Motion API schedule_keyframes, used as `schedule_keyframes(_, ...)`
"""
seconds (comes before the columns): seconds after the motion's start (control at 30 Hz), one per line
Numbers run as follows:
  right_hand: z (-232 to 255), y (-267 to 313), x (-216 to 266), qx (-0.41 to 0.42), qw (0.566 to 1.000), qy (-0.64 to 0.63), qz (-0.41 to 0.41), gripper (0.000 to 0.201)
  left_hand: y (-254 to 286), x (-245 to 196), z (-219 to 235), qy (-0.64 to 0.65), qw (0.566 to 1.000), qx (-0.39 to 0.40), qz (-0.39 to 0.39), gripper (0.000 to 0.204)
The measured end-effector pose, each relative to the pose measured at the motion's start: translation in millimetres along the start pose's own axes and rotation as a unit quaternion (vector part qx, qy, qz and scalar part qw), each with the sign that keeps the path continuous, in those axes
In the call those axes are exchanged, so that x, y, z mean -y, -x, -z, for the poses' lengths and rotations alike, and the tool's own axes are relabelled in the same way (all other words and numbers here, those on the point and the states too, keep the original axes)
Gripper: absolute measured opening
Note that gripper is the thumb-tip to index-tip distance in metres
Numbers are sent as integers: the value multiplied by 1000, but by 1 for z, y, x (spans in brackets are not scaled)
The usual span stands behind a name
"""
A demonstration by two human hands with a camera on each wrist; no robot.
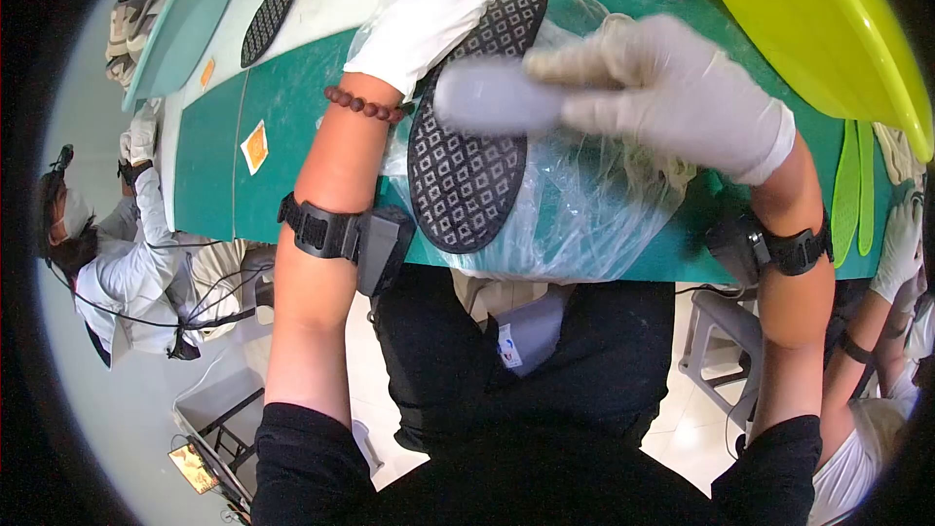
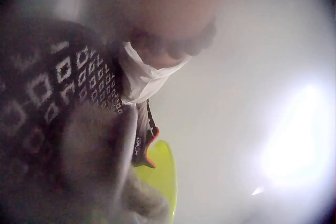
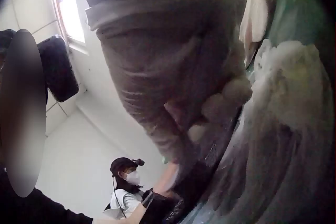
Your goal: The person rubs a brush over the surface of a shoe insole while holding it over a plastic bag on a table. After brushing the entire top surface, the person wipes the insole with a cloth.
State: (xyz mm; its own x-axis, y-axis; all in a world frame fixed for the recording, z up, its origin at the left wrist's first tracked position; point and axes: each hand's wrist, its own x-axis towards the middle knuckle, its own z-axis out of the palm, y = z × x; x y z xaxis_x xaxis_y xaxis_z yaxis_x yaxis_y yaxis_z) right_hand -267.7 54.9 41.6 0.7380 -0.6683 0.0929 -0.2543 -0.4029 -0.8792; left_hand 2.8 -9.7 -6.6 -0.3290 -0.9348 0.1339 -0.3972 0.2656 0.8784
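A black shoe sole (image 1: 467, 180) with a whitish diamond tread lies tread up over a clear plastic bag (image 1: 594, 224). My white-gloved left hand (image 1: 419, 24) grips its far end, the fingers reaching over the edge. Close up, the same sole (image 2: 63, 71) fills the left side of the left wrist view. My gloved right hand (image 1: 672, 88) pinches a pale oblong thing (image 1: 497, 95) across the middle of the tread; motion blur hides what kind it is. In the right wrist view, the right glove (image 3: 163, 61) covers most of what it holds.
A second black sole (image 1: 278, 5) lies at the back left. Beyond it a pale blue basin (image 1: 190, 24) stands beside shoes (image 1: 146, 15). A yellow-green basin (image 1: 828, 29) is at the right, with green insoles (image 1: 850, 190) below. Other people sit at both sides of the green table (image 1: 209, 161).
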Motion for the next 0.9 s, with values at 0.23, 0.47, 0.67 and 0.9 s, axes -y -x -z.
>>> schedule_keyframes(0.23,8,1,7,95,995,1,-13,41,3,-2,0,-33,999,-5,-5,30)
schedule_keyframes(0.47,6,2,4,61,998,15,-2,41,3,-2,-1,-25,1000,-4,0,29)
schedule_keyframes(0.67,4,0,-1,1,1000,15,-20,43,0,5,1,33,999,11,-6,32)
schedule_keyframes(0.9,6,1,6,40,999,-14,-16,41,0,6,1,33,999,8,7,31)
